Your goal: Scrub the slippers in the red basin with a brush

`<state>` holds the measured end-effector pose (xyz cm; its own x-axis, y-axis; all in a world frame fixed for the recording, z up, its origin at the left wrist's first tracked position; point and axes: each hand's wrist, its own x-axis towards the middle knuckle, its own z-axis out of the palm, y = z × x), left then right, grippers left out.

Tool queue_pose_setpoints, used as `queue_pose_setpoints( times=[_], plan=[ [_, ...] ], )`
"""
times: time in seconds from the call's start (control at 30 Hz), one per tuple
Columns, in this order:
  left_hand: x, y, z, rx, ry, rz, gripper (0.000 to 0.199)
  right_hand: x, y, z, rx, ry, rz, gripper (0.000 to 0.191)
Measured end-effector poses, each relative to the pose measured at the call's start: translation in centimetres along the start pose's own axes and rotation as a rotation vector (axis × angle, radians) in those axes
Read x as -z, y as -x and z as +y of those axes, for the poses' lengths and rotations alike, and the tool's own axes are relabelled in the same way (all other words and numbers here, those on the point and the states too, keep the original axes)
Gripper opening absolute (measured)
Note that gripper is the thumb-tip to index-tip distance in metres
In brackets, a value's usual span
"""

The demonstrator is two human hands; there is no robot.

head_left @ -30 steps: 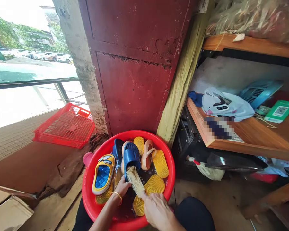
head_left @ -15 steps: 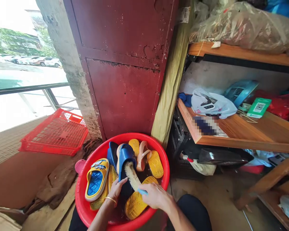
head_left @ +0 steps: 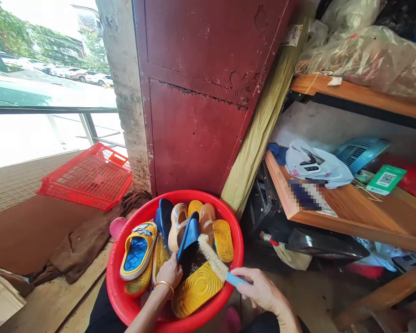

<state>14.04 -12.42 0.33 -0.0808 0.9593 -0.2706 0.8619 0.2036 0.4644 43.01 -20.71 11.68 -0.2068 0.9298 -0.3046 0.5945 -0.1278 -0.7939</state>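
Note:
My left hand (head_left: pixel 169 274) grips the heel end of a blue slipper (head_left: pixel 190 236), which is tilted on its side over the red basin (head_left: pixel 241 240). In my right hand (head_left: pixel 261 289) is the light blue handle of a brush (head_left: pixel 213 259); its pale bristles are beside the slipper's opening. Around them in the basin lie a yellow sandal with a blue insole (head_left: pixel 137 254), tan shoes (head_left: pixel 177 226), a dark blue slipper (head_left: pixel 165 215) and several yellow soles (head_left: pixel 199 289). Dark water shows between them.
Behind the basin stands a dark red metal door (head_left: pixel 197 134). A red plastic crate (head_left: pixel 93 178) is at the left, above a brown cloth (head_left: pixel 79 249). To the right, a wooden shelf (head_left: pixel 353 222) holds bags and a blue fan (head_left: pixel 362 150).
The brush has come out of the blue slipper and moved right with my right hand. The slipper has turned further onto its side. The whole view has shifted slightly.

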Motion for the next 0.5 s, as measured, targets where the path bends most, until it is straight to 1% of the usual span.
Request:
queue_pose_setpoints(
  times=[0.07,0.1,0.13,0.17,0.2,0.23,0.3,0.37,0.43,0.5],
  plan=[
    [-0.3,-0.1,0.0,-0.009,-0.031,-0.023,0.047,0.3,-0.8,-0.4,0.081,0.006,0.094,0.048],
    [-0.5,-0.2,0.0,-0.017,-0.04,-0.033,0.045,-0.1,-1.4,-0.5,0.142,0.033,0.164,0.048],
    [-0.6,-0.2,-0.1,-0.026,-0.047,-0.043,0.044,-0.9,-2.2,-0.7,0.203,0.082,0.235,0.048],
    [-0.8,-0.3,-0.2,-0.037,-0.056,-0.054,0.043,-2.0,-3.1,-0.9,0.257,0.155,0.297,0.047],
    [-0.9,-0.3,-0.2,-0.048,-0.066,-0.065,0.042,-3.4,-4.1,-1.0,0.281,0.248,0.337,0.046],
    [-1.1,-0.3,-0.3,-0.058,-0.077,-0.077,0.041,-5.0,-5.1,-1.0,0.276,0.358,0.351,0.047],
    [-1.4,-0.2,-0.4,-0.075,-0.103,-0.099,0.042,-8.1,-6.8,-1.0,0.221,0.583,0.359,0.048],
    [-1.7,0.0,-0.3,-0.088,-0.129,-0.117,0.043,-10.6,-8.2,-0.8,0.159,0.739,0.394,0.05],
    [-1.9,0.2,-0.2,-0.098,-0.152,-0.127,0.042,-11.9,-9.2,-0.5,0.122,0.804,0.439,0.051],
    [-1.9,0.3,-0.1,-0.105,-0.169,-0.132,0.041,-12.4,-10.0,-0.2,0.101,0.801,0.47,0.051]
  ],
)
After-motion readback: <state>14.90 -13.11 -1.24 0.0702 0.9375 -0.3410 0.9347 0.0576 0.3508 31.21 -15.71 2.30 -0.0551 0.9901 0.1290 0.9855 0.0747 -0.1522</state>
